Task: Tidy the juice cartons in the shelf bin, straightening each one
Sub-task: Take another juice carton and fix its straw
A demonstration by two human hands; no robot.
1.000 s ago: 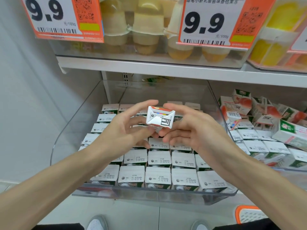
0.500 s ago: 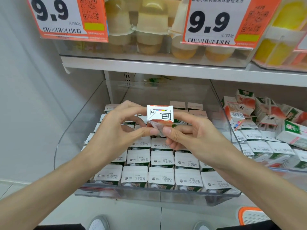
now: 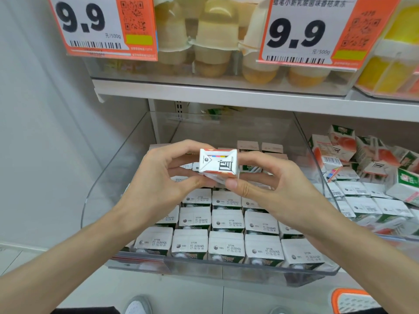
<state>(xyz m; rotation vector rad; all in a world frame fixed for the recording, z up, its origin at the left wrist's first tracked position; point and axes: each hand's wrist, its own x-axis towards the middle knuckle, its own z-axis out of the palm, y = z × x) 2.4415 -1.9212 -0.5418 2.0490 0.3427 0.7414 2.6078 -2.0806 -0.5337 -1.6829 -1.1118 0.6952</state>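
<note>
Shop shelving holds a clear shelf bin (image 3: pixel 238 271) of upright cartons, above which left hand (image 3: pixel 158 177) and right hand (image 3: pixel 269 182) pinch one juice carton (image 3: pixel 218 163), likely squaring it for reinsertion.

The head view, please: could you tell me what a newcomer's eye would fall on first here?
First, the small juice carton at the centre, pinched between the left hand and the right hand above the clear shelf bin. Below it, neat rows of cartons fill that bin, while jumbled cartons lie heaped in the neighbouring bin to the right. Overhead, big orange price tags reading 9.9 hang at the upper shelf.
</note>
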